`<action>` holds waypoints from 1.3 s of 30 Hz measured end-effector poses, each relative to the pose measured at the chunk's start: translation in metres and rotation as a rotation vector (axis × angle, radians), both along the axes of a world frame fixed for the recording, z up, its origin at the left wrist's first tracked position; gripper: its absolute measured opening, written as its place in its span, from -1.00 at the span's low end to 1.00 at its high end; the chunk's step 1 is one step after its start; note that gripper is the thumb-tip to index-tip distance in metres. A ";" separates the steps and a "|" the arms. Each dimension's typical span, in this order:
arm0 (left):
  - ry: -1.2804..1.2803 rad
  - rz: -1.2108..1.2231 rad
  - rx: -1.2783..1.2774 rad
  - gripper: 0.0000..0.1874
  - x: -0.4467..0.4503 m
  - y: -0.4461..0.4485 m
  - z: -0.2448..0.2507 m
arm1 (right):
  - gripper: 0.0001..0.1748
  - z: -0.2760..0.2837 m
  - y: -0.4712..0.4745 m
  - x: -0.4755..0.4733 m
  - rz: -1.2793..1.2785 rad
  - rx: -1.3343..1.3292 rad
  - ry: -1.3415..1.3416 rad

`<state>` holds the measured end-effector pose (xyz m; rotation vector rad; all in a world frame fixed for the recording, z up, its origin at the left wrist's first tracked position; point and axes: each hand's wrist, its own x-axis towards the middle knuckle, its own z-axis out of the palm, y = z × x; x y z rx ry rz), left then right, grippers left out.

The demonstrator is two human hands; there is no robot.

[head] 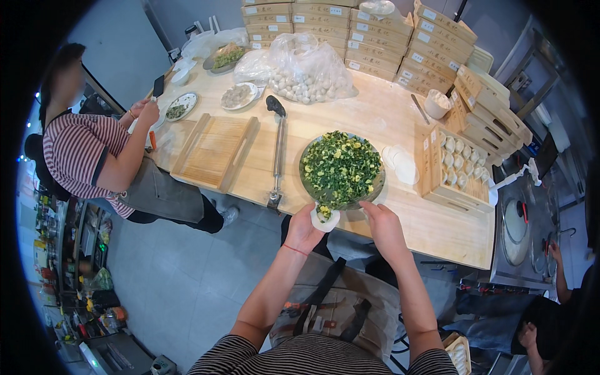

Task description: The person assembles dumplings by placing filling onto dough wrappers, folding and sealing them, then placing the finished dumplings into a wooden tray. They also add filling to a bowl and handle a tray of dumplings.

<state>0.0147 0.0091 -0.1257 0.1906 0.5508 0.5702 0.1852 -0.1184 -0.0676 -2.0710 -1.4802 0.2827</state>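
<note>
My left hand (pixel 302 227) holds a round dough wrapper (pixel 326 223) in its palm and fingers. Green and yellow chopped filling sits on the wrapper's upper part. Just beyond it, at the table's near edge, is a wide bowl (pixel 305 185) heaped with chopped greens and yellow bits that look like egg (pixel 341 161). My right hand (pixel 384 229) is at the bowl's near right rim, thumb and index finger close together; whether a thin tool is between them is unclear. Several flat dough wrappers (pixel 404 166) lie overlapped to the right of the bowl.
A wooden tray of shaped dumplings (pixel 461 161) stands at right. Left of the bowl are a metal clamp-mounted bar (pixel 280 150) and a slatted wooden tray (pixel 213 150). A bag of dough pieces (pixel 307 75) and stacked wooden boxes (pixel 323 23) are behind. A co-worker (pixel 93 140) stands at left.
</note>
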 end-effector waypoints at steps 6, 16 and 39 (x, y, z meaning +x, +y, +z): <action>-0.046 -0.004 -0.001 -0.54 -0.001 0.000 0.001 | -0.73 0.005 0.002 -0.006 0.035 0.037 0.174; 0.010 0.017 -0.016 -0.55 0.000 -0.002 0.012 | -0.73 0.002 -0.003 -0.021 0.069 0.090 0.390; -0.102 -0.011 -0.046 -0.53 -0.008 0.012 -0.005 | -0.69 0.015 -0.002 -0.028 0.217 0.081 0.073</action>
